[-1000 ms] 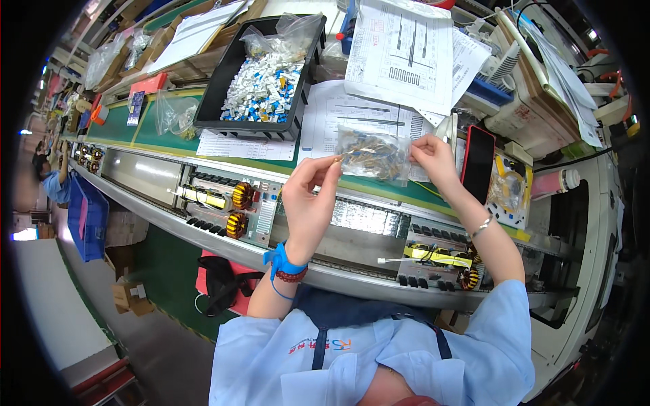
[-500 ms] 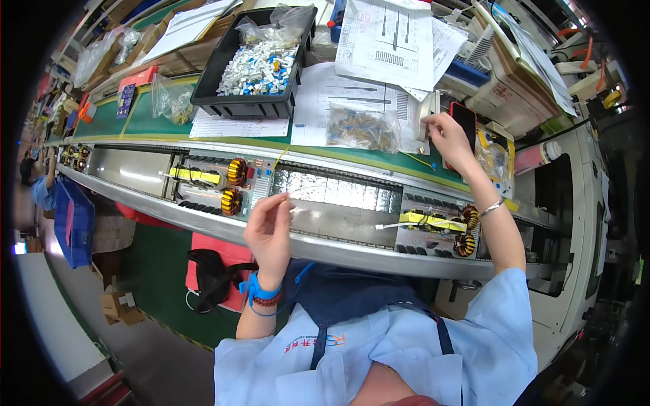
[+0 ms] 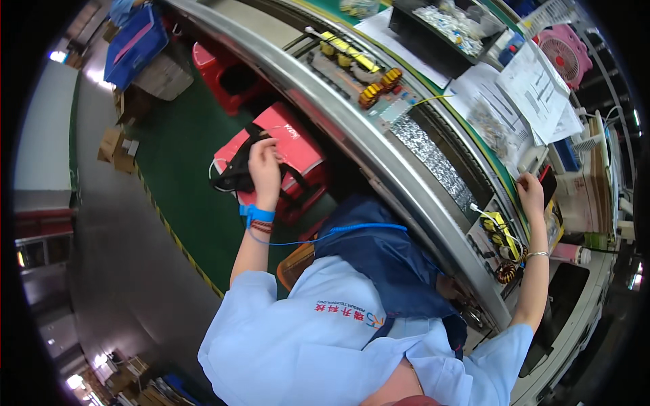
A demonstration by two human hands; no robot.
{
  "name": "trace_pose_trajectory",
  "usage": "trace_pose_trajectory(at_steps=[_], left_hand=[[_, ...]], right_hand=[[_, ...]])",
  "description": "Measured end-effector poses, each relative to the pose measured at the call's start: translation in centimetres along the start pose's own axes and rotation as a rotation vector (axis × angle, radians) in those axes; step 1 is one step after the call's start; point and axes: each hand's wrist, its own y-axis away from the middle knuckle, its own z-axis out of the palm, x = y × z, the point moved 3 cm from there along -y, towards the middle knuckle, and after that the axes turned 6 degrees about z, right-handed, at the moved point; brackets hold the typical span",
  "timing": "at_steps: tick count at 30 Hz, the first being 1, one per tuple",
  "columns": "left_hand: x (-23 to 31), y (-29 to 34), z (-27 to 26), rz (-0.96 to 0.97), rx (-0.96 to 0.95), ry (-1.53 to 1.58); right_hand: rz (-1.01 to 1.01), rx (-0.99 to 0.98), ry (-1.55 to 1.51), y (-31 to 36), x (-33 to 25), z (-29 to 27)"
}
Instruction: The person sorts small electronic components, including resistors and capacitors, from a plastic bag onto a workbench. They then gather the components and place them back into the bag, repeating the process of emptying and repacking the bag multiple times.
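My left hand [image 3: 265, 169] is raised off the line's edge with fingers curled; in this view it overlaps a black bag [image 3: 237, 172] lying on a red seat [image 3: 288, 139]. Whether it touches the bag or holds something small, I cannot tell. A blue wrist strap [image 3: 257, 215] with a coiled cord is on that wrist. At the bench edge, beside a red-edged phone [image 3: 547, 181], my right hand [image 3: 531, 193] has its fingers pinched together; what they hold is hidden. A circuit board [image 3: 497, 237] with a yellow transformer and copper coils sits on the line beside my right forearm.
Another circuit board [image 3: 359, 74] stands farther left on the conveyor [image 3: 379, 145]. Across the bench are a black bin [image 3: 433, 40] of small white parts, a plastic bag [image 3: 491, 128] of parts, printed sheets [image 3: 535, 88] and a pink fan [image 3: 565, 54]. A red stool [image 3: 227, 78] stands on the green floor.
The view has swung to the left, bringing more floor into sight. My left hand has gone from over the conveyor to outside its edge; my right hand is still near the phone.
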Motion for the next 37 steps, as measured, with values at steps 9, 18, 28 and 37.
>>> trace_pose_trajectory(at_steps=[9,18,28,37], left_hand=[[5.2,5.0,5.6,0.223,-0.29,0.067],[9.6,9.1,7.5,0.396,-0.436,0.319],[9.6,1.7,1.0,0.715,-0.055,0.094],[-4.2,0.0,-19.1,0.232,0.422,-0.895]], right_hand=[[0.199,0.32,-0.685,12.9,-9.1,-9.3],[1.073,-0.217,-2.134,37.0,-15.0,9.2],[1.368,0.328,-1.803,30.9,-3.9,19.7],[1.108,-0.119,-1.84,31.2,2.3,20.7]])
